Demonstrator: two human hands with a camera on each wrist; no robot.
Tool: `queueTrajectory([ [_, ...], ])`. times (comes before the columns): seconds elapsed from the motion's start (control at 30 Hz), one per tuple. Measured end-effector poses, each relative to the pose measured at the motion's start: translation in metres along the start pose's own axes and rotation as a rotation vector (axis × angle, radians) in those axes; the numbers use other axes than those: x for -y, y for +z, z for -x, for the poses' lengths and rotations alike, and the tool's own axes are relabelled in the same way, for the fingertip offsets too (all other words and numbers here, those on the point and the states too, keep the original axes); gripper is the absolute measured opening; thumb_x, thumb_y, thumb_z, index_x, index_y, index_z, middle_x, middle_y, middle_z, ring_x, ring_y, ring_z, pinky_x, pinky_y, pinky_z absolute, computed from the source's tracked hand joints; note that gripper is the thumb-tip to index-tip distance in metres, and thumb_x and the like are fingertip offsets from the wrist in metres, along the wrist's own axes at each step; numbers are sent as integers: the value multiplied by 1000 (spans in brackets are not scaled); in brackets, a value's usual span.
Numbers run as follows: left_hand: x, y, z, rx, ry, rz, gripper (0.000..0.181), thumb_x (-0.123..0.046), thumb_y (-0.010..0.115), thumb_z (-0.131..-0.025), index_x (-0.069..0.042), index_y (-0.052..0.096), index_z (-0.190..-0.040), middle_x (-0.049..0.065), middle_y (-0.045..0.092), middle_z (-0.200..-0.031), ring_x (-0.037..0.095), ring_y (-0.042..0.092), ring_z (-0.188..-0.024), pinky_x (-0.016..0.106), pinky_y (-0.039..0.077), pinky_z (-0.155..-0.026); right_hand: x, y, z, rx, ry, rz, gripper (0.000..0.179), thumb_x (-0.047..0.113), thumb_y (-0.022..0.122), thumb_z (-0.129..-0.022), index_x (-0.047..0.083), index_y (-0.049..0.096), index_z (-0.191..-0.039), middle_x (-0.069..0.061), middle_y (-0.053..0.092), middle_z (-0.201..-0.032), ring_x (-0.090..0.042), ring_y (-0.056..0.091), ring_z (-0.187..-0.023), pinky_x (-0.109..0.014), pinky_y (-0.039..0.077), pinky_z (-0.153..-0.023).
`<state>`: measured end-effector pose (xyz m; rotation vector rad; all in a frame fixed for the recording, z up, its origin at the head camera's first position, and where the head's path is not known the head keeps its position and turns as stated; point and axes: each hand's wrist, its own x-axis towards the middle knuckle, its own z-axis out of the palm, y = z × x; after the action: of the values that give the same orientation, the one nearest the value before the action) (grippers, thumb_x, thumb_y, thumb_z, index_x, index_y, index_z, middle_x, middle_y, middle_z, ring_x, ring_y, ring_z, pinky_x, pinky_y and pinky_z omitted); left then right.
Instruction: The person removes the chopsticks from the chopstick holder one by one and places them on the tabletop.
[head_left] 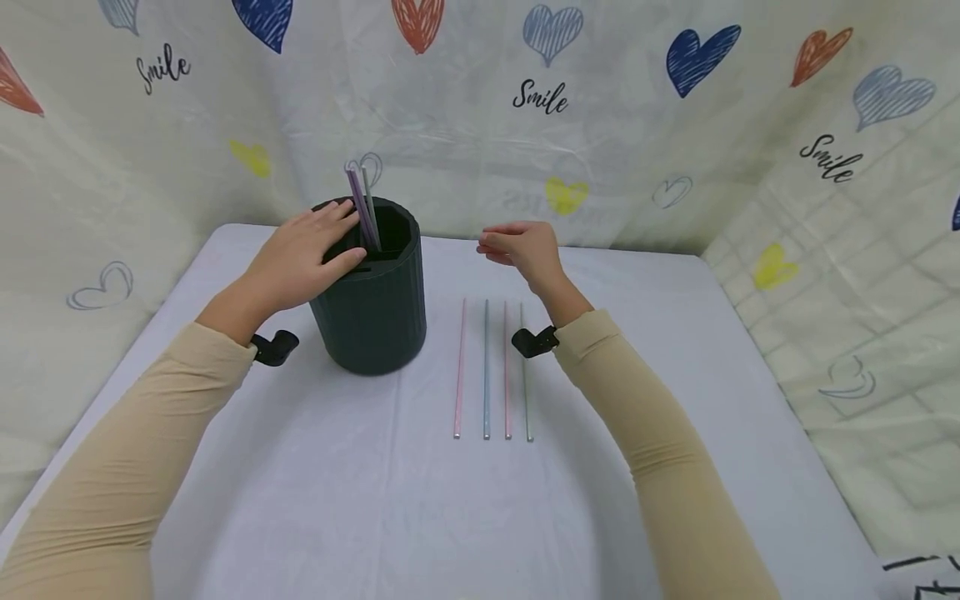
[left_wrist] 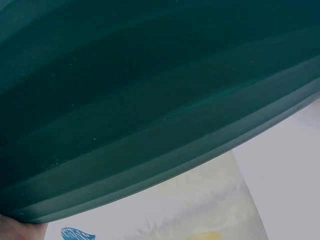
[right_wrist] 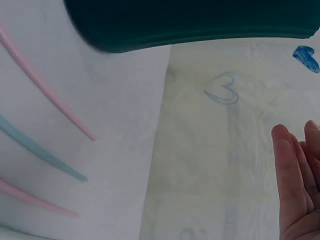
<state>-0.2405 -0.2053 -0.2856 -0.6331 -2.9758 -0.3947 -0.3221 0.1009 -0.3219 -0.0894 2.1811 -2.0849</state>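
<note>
A dark green ribbed holder [head_left: 371, 321] with a divided top stands on the table, left of the middle. My left hand [head_left: 303, 250] rests on its near-left rim, fingers stretched over the opening and thumb spread along the edge. Purple sticks [head_left: 358, 200] and a pale stick [head_left: 368, 190] lean upright inside it. To the holder's right, my right hand [head_left: 525, 246] hovers above the far part of the table. In the right wrist view its fingers [right_wrist: 287, 175] are fairly straight and close together, with nothing seen between them and the thumb.
Thin sticks lie side by side on the white table [head_left: 300, 500]: a pink stick [head_left: 460, 371], a blue stick [head_left: 487, 371], another pink stick [head_left: 507, 371] and a green stick [head_left: 527, 375]. A curtain with hearts [head_left: 465, 142] hangs behind the table.
</note>
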Motion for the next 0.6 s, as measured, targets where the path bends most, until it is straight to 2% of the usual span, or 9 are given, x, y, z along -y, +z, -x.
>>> queueTrajectory([
  [0.33, 0, 0, 1, 5, -4, -2, 66, -51, 30, -97, -10, 20, -149, 9, 14, -156, 29, 11, -144, 48, 8, -117, 37, 35, 4, 64, -116, -39, 27, 10, 74, -78, 0, 70, -103, -11, 71, -99, -21, 69, -90, -30, 55, -83],
  [0.6, 0, -1, 0, 0, -1, 2, 67, -51, 30, -97, -10, 21, -148, 10, 16, -155, 29, 12, -144, 49, 9, -117, 58, 60, 9, 165, -179, -37, 33, 8, 72, -79, 1, 67, -111, -11, 69, -108, -16, 67, -98, -24, 53, -85],
])
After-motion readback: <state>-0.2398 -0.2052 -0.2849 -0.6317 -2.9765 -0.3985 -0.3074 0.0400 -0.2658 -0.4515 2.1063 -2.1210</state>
